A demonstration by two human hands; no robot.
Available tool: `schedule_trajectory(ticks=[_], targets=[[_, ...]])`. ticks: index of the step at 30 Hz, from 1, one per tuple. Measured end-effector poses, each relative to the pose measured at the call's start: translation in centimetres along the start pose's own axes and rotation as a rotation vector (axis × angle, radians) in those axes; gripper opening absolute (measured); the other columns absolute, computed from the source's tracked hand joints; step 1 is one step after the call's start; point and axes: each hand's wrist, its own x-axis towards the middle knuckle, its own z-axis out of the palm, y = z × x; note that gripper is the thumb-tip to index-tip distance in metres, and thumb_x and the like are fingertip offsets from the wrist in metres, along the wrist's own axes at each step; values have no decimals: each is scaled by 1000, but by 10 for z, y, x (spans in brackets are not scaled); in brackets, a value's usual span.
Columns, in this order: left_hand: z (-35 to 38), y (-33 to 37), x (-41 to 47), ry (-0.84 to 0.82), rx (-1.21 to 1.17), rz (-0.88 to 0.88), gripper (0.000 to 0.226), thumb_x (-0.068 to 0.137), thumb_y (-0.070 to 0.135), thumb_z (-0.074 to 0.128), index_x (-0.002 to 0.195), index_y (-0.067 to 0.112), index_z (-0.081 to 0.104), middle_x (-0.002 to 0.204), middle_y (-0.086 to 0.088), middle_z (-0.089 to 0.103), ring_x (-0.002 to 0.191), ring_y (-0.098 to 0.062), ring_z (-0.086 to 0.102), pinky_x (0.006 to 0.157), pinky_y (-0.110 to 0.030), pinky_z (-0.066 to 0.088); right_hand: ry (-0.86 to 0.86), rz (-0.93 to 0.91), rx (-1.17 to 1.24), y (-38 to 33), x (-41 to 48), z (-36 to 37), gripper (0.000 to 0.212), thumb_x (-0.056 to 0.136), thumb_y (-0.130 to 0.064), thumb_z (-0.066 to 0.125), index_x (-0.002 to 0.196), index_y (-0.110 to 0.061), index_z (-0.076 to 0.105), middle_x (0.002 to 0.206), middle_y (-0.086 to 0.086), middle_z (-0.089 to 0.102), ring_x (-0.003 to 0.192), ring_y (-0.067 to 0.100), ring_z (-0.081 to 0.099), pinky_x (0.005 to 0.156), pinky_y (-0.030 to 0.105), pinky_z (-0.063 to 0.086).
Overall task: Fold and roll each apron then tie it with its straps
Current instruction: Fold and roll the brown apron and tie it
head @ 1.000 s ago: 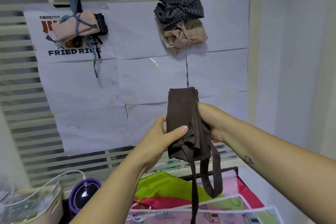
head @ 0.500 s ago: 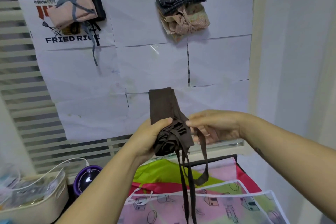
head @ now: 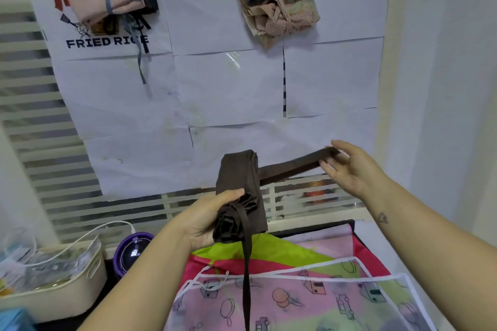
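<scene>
Evidently the brown apron (head: 236, 177) is rolled and gripped in the left hand (head: 207, 217); the right hand (head: 352, 166) pinches one strap (head: 290, 168) drawn taut from the roll. Wrapping and knotting remain, and patterned aprons (head: 295, 298) wait beneath both hands.

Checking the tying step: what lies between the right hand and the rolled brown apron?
In the head view, one brown strap spans that gap, from the rolled brown apron, gripped by the left hand, to the right hand pinching its end.
</scene>
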Motion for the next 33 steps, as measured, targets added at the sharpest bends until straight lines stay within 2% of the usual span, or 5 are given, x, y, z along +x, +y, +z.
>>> schedule_trajectory(ticks=[8,16,23,26,33], targets=[[11,-3,20,105,-214,-17,20,95,16,52,89,1,64,82,-17,71,66,-25,70,59,-37,58,-16,99,-1037,44,2,-31,22,91,-18,63,108,-17,49,81,7,60,62,16,62,59,27,51],[13,-23,52,286,-319,5,25,97,19,53,107,-4,58,94,-22,66,65,-28,69,45,-36,56,-524,125,-1041,72,-58,10,26,89,-40,60,90,-14,60,101,3,68,97,13,64,94,36,51],[3,-25,54,350,-302,89,14,93,11,58,98,-2,61,101,-23,67,72,-29,71,58,-43,60,-502,-55,-1020,66,-60,9,31,100,-22,44,71,-16,53,54,-11,46,49,4,40,55,17,41],[5,-28,50,361,-274,153,14,92,5,59,99,-6,62,105,-22,68,94,-32,66,94,-50,50,-458,-159,-988,55,-58,15,31,99,-19,46,70,-15,55,53,-9,47,50,9,39,52,18,36],[7,-18,53,394,-511,218,32,91,12,61,120,-2,58,117,-20,65,102,-32,66,90,-49,53,-625,-124,-1321,60,-81,19,26,97,-19,49,75,-15,63,61,-8,58,50,6,47,55,19,38]])
